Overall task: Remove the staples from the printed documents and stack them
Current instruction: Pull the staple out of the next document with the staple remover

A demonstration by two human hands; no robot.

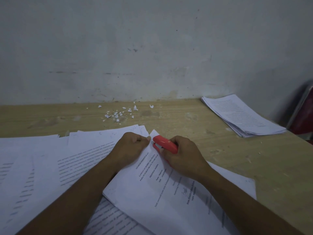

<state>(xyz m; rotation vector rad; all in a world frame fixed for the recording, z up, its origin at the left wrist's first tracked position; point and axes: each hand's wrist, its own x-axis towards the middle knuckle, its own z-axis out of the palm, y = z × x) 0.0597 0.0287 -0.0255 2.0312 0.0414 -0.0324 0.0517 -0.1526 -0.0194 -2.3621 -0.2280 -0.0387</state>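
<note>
- Head view: one document [169,184] lies at the near middle of the table [194,119], on top of a loose spread of printed sheets [42,158] that are too overlapped to count.
- Two hands meet at the document's far corner.
- The left hand [130,146] has its fingers curled, with the thumb pinning that corner.
- The right hand [184,156] is wrapped around one red stapler [165,145], whose tip sits at the corner.
- One neat stack [242,116] sits at the far right, well apart.
- Many small paper scraps [118,113] are scattered near the wall [152,48].
</note>
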